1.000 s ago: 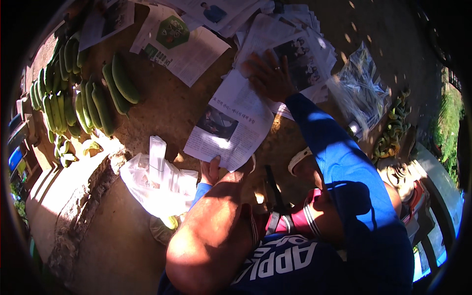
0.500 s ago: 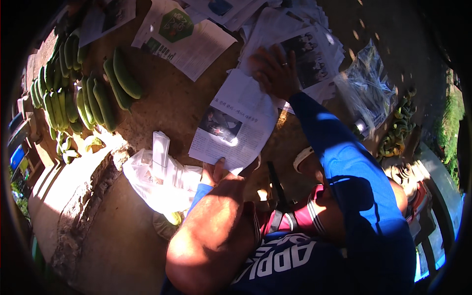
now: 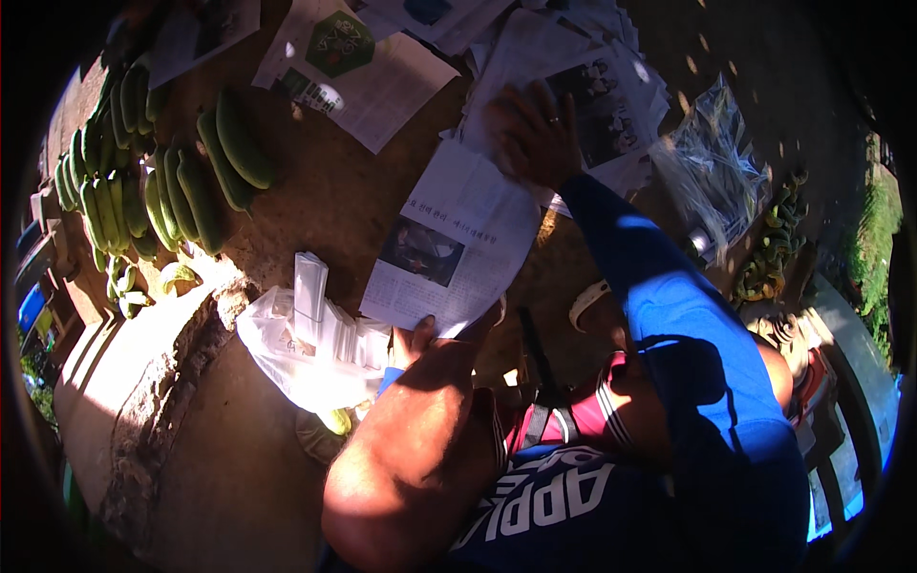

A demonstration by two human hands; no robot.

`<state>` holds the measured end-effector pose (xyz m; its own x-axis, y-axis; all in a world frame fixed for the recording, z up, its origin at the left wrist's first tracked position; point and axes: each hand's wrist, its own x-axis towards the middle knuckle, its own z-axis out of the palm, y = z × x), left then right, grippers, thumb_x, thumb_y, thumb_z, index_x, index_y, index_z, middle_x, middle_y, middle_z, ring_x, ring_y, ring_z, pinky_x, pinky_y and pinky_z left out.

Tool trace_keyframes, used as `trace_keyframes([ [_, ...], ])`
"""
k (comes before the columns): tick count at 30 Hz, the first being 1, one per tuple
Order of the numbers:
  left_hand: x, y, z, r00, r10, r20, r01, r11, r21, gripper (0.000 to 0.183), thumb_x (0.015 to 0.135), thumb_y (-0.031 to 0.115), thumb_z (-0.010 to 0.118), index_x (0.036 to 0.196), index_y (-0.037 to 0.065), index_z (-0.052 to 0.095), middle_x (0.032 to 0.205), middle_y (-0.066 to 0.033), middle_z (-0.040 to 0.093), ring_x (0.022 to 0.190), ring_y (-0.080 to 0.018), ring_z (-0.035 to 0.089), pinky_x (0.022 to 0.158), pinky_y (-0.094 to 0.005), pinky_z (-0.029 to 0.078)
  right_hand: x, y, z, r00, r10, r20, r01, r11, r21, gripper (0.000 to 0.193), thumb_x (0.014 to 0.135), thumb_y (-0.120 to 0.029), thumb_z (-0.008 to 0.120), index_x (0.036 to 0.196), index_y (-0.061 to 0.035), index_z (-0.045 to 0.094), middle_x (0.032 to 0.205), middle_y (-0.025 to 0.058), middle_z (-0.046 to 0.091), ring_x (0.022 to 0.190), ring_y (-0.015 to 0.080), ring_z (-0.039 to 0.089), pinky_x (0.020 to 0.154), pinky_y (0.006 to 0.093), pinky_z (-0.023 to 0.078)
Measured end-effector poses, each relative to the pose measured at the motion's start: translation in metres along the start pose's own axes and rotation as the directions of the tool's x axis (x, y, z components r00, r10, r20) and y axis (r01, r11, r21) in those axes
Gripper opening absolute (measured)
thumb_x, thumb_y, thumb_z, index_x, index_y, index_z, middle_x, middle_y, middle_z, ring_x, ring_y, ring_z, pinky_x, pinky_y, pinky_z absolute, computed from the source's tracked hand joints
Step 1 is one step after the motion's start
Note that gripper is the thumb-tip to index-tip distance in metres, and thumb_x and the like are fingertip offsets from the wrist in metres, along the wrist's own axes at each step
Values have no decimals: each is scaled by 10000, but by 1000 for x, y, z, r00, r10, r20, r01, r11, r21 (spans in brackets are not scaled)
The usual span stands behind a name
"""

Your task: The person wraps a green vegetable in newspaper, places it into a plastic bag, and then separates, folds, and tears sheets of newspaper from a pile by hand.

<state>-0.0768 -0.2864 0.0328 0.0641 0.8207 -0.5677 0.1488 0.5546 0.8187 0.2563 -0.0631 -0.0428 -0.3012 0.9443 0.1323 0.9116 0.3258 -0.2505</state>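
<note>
A printed newspaper sheet (image 3: 458,224) with a dark photo lies slanted in front of me. My left hand (image 3: 413,342) pinches its lower edge, thumb on top and the other fingers mostly hidden behind the paper and my knee. Over the sheet's upper right corner rests my right hand (image 3: 537,138), its fingers spread and pointing away from me. Beneath and beyond that hand is a loose pile of newspaper sheets (image 3: 621,124), one showing a dark group photo.
Long green cucumber-like vegetables (image 3: 191,196) lie in rows at left. A white plastic bag (image 3: 277,334) with folded clear bags sits beside my left knee. Another newspaper sheet (image 3: 382,91) lies beyond. Crumpled clear plastic (image 3: 712,172) and curled greenish-yellow vegetables (image 3: 774,234) are at right.
The sheet's lower edge and my left hand have shifted slightly left and toward me. My right hand stays almost in place on the paper.
</note>
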Motion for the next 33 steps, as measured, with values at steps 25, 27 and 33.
trace_keyframes([
  [25,48,2,-90,817,430,-384,-497,863,-91,352,942,8,361,1266,-10,498,1340,-206,530,1193,-309,556,1073,-425,409,27,18,-50,969,-139,204,151,987,-49,477,967,-421,475,1398,-216,482,1494,88,408,1399,339,335,1079,601,294],
  [27,80,43,-74,693,615,-377,-639,765,74,338,927,36,406,1243,-12,515,1287,-203,552,1146,-311,574,1042,-420,430,59,32,-76,627,-15,779,-186,968,168,475,971,-413,473,1355,-138,525,1380,142,523,1323,322,450,1076,469,364],
  [33,111,221,-17,661,731,-172,-677,679,284,251,842,149,573,1016,-29,609,953,-181,642,783,-317,606,750,-409,497,52,39,-206,620,10,784,-321,916,241,551,967,-558,421,1228,-103,592,1188,130,616,1099,263,582,954,427,440],
])
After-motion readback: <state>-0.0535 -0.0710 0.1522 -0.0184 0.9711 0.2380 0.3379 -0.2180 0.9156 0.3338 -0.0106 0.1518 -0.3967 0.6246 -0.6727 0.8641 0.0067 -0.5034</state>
